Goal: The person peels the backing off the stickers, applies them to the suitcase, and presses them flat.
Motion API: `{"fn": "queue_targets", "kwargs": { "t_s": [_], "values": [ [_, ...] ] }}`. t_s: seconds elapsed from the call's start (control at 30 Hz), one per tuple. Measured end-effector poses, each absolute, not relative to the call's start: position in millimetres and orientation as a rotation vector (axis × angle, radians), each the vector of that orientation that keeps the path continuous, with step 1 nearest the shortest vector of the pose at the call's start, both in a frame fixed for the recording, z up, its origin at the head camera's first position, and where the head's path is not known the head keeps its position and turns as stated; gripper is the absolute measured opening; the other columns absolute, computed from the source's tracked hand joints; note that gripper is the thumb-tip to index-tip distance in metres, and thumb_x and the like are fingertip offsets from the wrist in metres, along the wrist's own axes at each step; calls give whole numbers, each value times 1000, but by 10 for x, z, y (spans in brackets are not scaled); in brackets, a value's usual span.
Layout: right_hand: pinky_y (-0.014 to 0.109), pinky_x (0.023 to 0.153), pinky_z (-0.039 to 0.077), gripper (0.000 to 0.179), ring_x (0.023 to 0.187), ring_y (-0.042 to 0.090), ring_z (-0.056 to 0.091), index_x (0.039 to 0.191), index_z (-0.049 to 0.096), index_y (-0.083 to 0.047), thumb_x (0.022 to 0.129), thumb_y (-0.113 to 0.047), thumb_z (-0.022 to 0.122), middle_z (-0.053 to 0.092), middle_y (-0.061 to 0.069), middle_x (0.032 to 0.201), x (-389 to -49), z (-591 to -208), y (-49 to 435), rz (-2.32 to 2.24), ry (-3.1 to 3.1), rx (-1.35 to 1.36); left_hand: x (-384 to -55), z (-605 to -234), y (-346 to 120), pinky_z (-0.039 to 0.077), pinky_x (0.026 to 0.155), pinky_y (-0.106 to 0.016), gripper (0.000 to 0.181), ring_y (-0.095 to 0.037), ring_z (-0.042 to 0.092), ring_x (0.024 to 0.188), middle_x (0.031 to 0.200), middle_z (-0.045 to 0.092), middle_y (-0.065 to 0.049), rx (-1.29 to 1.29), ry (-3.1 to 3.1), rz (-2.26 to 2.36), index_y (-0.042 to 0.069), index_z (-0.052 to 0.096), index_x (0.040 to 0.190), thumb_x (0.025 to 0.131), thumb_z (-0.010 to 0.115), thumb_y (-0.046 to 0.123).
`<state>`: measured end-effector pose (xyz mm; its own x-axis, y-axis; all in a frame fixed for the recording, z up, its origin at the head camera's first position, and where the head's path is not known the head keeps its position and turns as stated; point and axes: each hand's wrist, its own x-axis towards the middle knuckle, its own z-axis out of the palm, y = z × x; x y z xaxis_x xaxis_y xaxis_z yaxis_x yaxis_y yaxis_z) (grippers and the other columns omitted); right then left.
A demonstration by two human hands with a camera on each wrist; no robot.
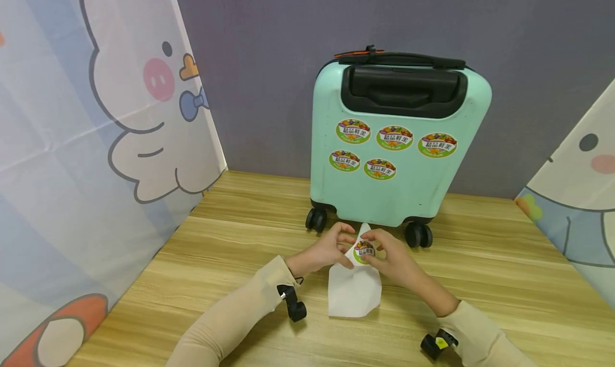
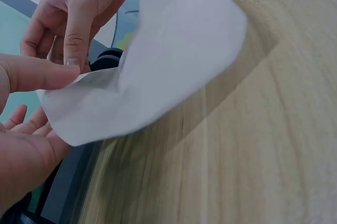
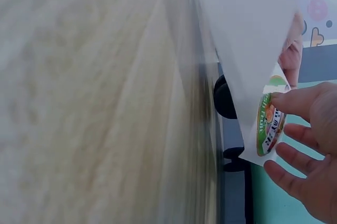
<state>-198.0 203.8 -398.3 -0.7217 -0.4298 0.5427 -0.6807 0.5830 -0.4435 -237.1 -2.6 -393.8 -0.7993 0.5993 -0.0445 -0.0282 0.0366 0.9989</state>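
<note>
A white sheet of sticker backing paper [image 1: 354, 293] is held up off the table in front of the suitcase, folded near its upper part. On that part sits an oval fruit sticker [image 1: 363, 252] with green, red and white print. My left hand [image 1: 331, 248] grips the sheet at its left edge, thumb [image 2: 45, 74] on one face and fingers beyond. From the other side, my right hand [image 1: 391, 257] has its thumb [image 3: 295, 101] on the sticker's edge, fingers curled around it. How far the sticker is lifted cannot be told.
A mint-green suitcase [image 1: 370, 196] with black wheels stands upright behind my hands, against a grey wall [image 1: 259, 78]. Several matching oval stickers [image 1: 353, 131] are on its front in two rows. Cartoon-printed cloths [image 1: 57, 158] hang left and right of the wooden table [image 1: 230, 217].
</note>
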Motion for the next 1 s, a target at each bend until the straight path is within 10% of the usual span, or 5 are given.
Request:
{"fn": "queue_targets", "kwargs": {
  "t_s": [0.5, 1.0],
  "values": [
    [41, 69, 56, 47, 91, 26, 63, 111, 64, -3, 70, 11, 84, 67, 11, 108, -1996, -3888, 1990, 810, -2270, 940, -2399, -3868, -109, 55, 87, -39, 48, -23, 64, 103, 128, 59, -14, 619, 1750, 1877, 5, 35, 140, 98, 59, 11],
    [37, 63, 57, 48, 78, 23, 66, 101, 66, 0, 60, 14, 87, 68, 9, 92, -2002, -3759, 1971, 747, -2192, 972, -2392, -3819, -122, 52, 81, -29, 52, -16, 65, 92, 121, 66, -15, 729, 1778, 1846, 4, 36, 136, 93, 62, -6]
  ]
}}
